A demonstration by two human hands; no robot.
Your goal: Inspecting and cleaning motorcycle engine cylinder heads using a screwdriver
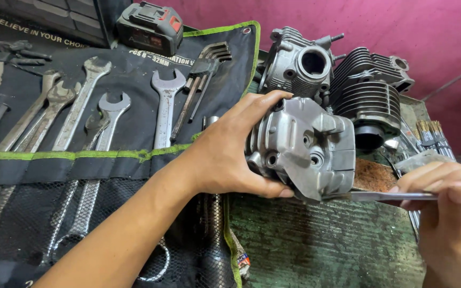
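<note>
Centrally framed: grey cast-metal engine cover (304, 149), ribbed, bossed, dull-sheened, gripped by left hand (230, 152). Lower right, right hand (449, 208) pinching thin flat steel blade (390, 196) against cover's bottom edge.

- The left hand (225, 154) is bare, with no glove, ring or watch, and the forearm running to the frame's lower left shows no sleeve.
- The right hand (449, 213), lower right, is bare too, nails short; its wrist is cut off, so any sleeve is probably out of view.

Left hand (230, 154) gripping, right hand (449, 208) pinching.
</note>
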